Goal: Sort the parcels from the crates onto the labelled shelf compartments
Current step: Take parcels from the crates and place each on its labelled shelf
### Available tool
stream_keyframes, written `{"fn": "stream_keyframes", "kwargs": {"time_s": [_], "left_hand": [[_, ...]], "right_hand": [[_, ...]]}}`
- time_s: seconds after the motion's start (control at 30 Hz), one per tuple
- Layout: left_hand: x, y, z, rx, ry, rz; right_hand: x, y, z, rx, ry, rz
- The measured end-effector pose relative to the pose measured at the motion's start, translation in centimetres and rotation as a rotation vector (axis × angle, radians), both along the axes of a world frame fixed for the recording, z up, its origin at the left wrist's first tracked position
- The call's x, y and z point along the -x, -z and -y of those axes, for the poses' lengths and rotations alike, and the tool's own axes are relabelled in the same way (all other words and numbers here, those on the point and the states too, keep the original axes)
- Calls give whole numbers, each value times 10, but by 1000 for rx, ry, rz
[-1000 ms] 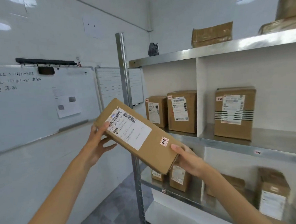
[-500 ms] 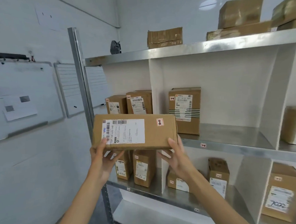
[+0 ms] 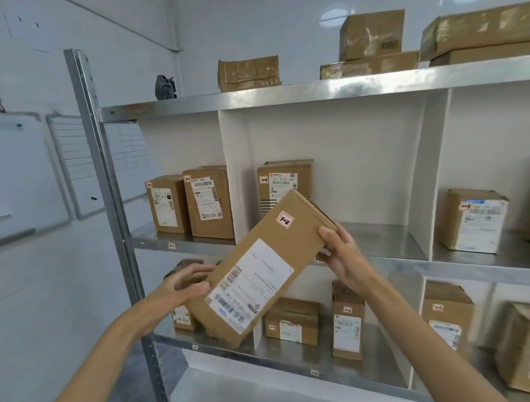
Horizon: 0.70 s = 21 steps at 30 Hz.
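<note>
Both hands have a long flat parcel [image 3: 262,270] up in front of the metal shelf [image 3: 282,94], tilted so its far end points up and to the right. The right hand [image 3: 340,256] has its grip clamped on that upper end, thumb on the labelled face and fingers wrapped behind. The left hand [image 3: 182,286] sits at the lower left edge, fingers bent against the side of the cardboard; it is blurred, so I cannot tell how firmly its grip closes. A small red-and-white sticker [image 3: 284,220] on the parcel reads 1-2, and a white shipping label [image 3: 249,286] covers its lower half. The parcel touches no shelf board. Just behind its upper end, in the middle compartment of the middle shelf, stands a box [image 3: 284,176] with the same 1-2 sticker. Two boxes [image 3: 193,203] stand in the compartment to the left, one box [image 3: 472,220] in the compartment to the right. More boxes fill the lower shelf, and a whiteboard [image 3: 13,174] hangs on the left wall.
</note>
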<state>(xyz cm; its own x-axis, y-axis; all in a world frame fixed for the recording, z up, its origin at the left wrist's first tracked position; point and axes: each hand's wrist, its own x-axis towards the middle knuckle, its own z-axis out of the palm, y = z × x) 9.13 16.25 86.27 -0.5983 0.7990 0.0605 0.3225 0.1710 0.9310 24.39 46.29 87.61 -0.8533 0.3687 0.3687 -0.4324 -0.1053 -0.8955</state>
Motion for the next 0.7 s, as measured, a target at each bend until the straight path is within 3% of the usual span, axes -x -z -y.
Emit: {"fn": "stream_keyframes", "kwargs": {"time_s": [0.17,0.33,0.57,0.7], "left_hand": [[-34,3,-43,141,186,-16],[-63,-2,-72,-17,280,60],[-67,-2,-92,-250,174,89],[-62,-5,-93,-452,77,274]], "right_hand": [[-15,-22,-3,-33,39,-23],[-20,-41,1,-13,99,-42],[-33,-51,8,-75,187,-53],[-45,-42,16,-390,151,204]]}}
